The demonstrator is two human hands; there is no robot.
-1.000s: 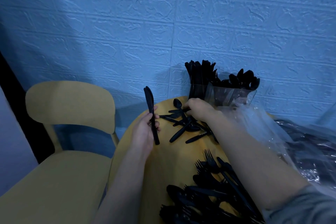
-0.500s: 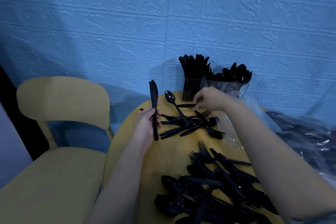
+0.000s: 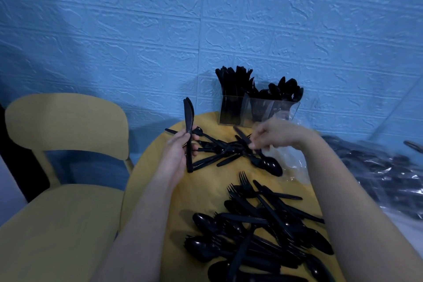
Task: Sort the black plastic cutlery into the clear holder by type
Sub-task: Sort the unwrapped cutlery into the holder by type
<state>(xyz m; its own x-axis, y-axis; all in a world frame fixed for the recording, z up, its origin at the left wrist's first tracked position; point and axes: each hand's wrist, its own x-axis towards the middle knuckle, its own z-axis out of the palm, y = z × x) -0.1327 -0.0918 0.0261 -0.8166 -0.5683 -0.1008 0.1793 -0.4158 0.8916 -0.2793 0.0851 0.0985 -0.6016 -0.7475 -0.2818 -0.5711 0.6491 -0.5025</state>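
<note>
My left hand [image 3: 179, 152] grips two or three black knives [image 3: 188, 121] upright over the table's left edge. My right hand [image 3: 275, 135] hovers over a small pile of mixed black cutlery [image 3: 222, 152] and pinches a single knife [image 3: 241, 135] by one end; this hand is blurred. The clear holder [image 3: 267, 111] stands at the table's far edge against the wall. Knives [image 3: 233, 82] fill its left compartment and spoons [image 3: 287, 89] its right. A bigger heap of forks, spoons and knives [image 3: 263, 231] lies close to me.
The round yellow table [image 3: 203, 192] is small. A yellow chair [image 3: 66, 126] stands to its left. Clear plastic bags with more black cutlery [image 3: 380, 167] are piled at the right. The blue textured wall is directly behind the holder.
My right hand picked one knife out of the small pile and lifted it. The pile's pieces shifted. My left hand kept its knives upright.
</note>
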